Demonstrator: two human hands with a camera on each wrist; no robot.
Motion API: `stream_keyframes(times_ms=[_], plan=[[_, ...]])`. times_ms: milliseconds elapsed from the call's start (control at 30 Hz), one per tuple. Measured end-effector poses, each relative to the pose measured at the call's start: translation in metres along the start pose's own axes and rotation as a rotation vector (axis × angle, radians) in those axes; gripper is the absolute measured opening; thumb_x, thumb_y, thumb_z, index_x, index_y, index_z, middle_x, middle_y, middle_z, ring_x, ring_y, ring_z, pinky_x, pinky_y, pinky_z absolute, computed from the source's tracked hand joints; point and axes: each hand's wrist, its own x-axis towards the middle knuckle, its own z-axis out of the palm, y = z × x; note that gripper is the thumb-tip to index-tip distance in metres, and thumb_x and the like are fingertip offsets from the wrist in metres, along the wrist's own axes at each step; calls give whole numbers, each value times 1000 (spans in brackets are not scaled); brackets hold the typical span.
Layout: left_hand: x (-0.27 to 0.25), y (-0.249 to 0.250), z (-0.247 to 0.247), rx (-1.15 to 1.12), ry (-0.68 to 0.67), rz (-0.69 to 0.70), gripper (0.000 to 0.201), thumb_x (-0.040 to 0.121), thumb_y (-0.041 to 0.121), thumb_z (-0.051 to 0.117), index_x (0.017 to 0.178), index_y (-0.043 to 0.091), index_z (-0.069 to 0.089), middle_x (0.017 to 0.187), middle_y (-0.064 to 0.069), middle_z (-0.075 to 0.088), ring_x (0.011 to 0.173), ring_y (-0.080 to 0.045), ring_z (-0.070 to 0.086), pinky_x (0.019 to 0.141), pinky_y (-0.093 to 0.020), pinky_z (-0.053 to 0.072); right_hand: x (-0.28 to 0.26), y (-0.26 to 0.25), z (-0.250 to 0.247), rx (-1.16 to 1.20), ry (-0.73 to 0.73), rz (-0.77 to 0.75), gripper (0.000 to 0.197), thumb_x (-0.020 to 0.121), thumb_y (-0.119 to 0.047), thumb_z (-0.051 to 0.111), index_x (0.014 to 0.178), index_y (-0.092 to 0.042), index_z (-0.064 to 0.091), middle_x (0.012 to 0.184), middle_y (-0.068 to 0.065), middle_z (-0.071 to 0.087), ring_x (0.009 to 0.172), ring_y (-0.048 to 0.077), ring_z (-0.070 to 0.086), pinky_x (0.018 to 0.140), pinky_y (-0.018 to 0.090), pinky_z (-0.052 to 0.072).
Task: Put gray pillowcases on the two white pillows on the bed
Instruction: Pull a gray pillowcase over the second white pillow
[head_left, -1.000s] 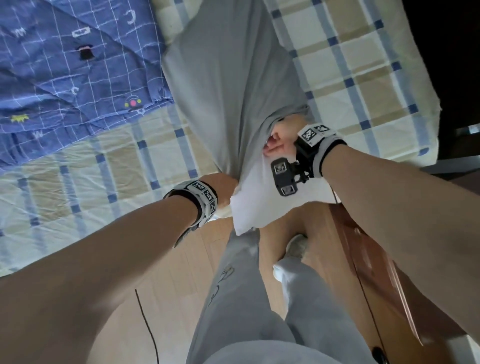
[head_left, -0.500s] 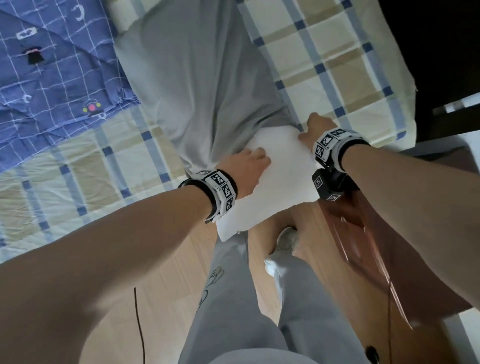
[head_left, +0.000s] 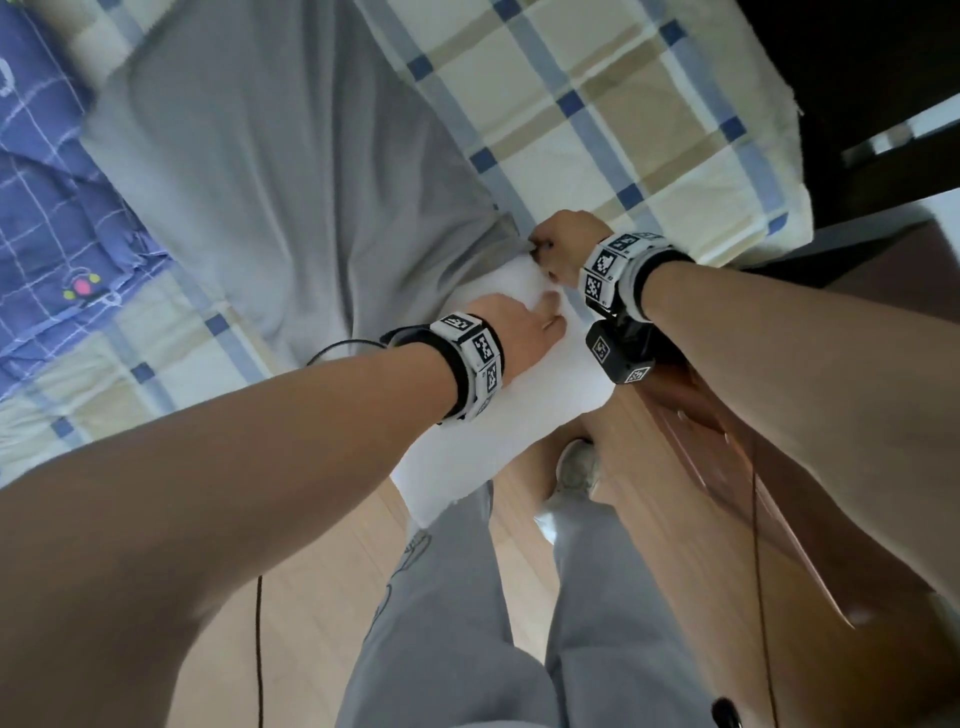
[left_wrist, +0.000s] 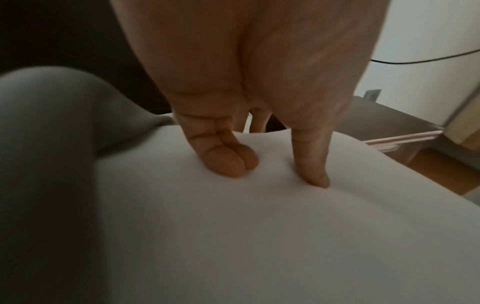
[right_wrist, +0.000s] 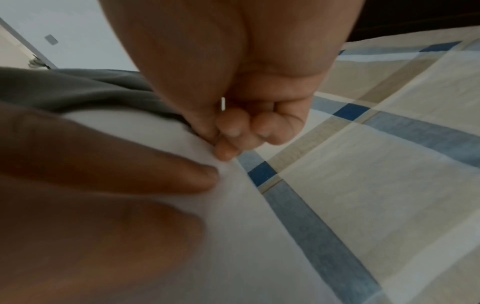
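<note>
A gray pillowcase (head_left: 291, 171) lies on the bed and covers most of a white pillow (head_left: 488, 431), whose bare end sticks out over the bed edge towards me. My left hand (head_left: 524, 332) presses down on the bare white end with straight fingers (left_wrist: 228, 160) that dent the pillow (left_wrist: 233, 236). My right hand (head_left: 561, 244) is curled at the right corner of the case opening. In the right wrist view its fingertips (right_wrist: 228, 150) pinch the gray hem (right_wrist: 91, 90) against the pillow (right_wrist: 246, 226). No second pillow is in view.
A blue patterned quilt (head_left: 47, 208) lies at the left on the plaid sheet (head_left: 623, 119). A brown wooden nightstand (head_left: 727, 493) stands close on the right. Below are my legs in gray trousers (head_left: 441, 623), the wooden floor and a thin black cable (head_left: 258, 649).
My left hand came up from the pillow's left side onto its bare white end and slid right. My right hand moved to the right corner of the case opening and curled on the hem.
</note>
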Motion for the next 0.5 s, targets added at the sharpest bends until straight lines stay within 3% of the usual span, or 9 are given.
stream_keyframes(times_ms=[67, 100, 167, 200, 300, 367, 433, 500], plan=[[9, 6, -5, 48, -20, 56, 79, 87, 13, 61, 151, 10, 14, 160, -19, -1, 87, -36, 64, 59, -38, 41, -2, 4, -5, -7, 4, -30, 27, 91, -8, 45, 66, -12, 54, 95, 20, 68, 80, 29, 57, 67, 26, 34], [13, 8, -6, 76, -34, 68, 79, 88, 14, 61, 151, 9, 13, 160, -19, 0, 90, -37, 63, 60, -38, 39, -4, 7, -7, -17, 5, -48, 23, 92, -9, 46, 72, -8, 58, 97, 20, 67, 83, 30, 58, 67, 27, 34], [20, 12, -7, 101, -66, 58, 75, 89, 18, 61, 149, 7, 17, 155, -20, 16, 100, -37, 61, 65, -40, 39, -8, 17, -9, -60, -12, -72, 21, 94, -13, 46, 91, -4, 65, 99, 18, 68, 91, 34, 61, 69, 30, 39], [23, 12, -8, 99, -62, 42, 69, 89, 19, 61, 146, 7, 22, 148, -19, 28, 104, -36, 60, 67, -39, 39, -12, 23, -8, -95, -32, -72, 20, 94, -14, 47, 92, -7, 65, 97, 16, 68, 91, 34, 62, 70, 31, 43], [25, 10, -13, 140, -52, 14, 40, 97, 14, 48, 136, 7, 41, 130, -13, 56, 112, -31, 59, 78, -37, 42, -26, 40, 1, -203, -106, -48, 24, 91, -12, 48, 67, -19, 51, 79, 8, 64, 78, 31, 61, 63, 33, 45], [23, 1, -14, 195, -60, -9, 33, 99, 11, 40, 131, 9, 51, 125, -10, 62, 113, -29, 59, 87, -37, 46, -38, 46, 7, -241, -144, -46, 26, 87, -7, 47, 64, -21, 46, 68, 3, 55, 73, 29, 59, 59, 31, 43], [20, -8, -20, 211, -15, -69, 32, 99, 12, 39, 126, 12, 56, 121, -6, 65, 108, -28, 62, 86, -38, 49, -48, 49, 9, -252, -175, -53, 19, 86, -4, 45, 71, -16, 49, 67, 3, 52, 73, 27, 56, 60, 32, 42], [16, -15, -28, 180, 6, -155, 29, 99, 13, 39, 121, 14, 59, 117, -4, 66, 104, -27, 64, 77, -37, 49, -56, 50, 9, -246, -212, -47, 13, 88, -5, 46, 82, -12, 55, 77, 6, 58, 76, 26, 54, 61, 31, 41]])
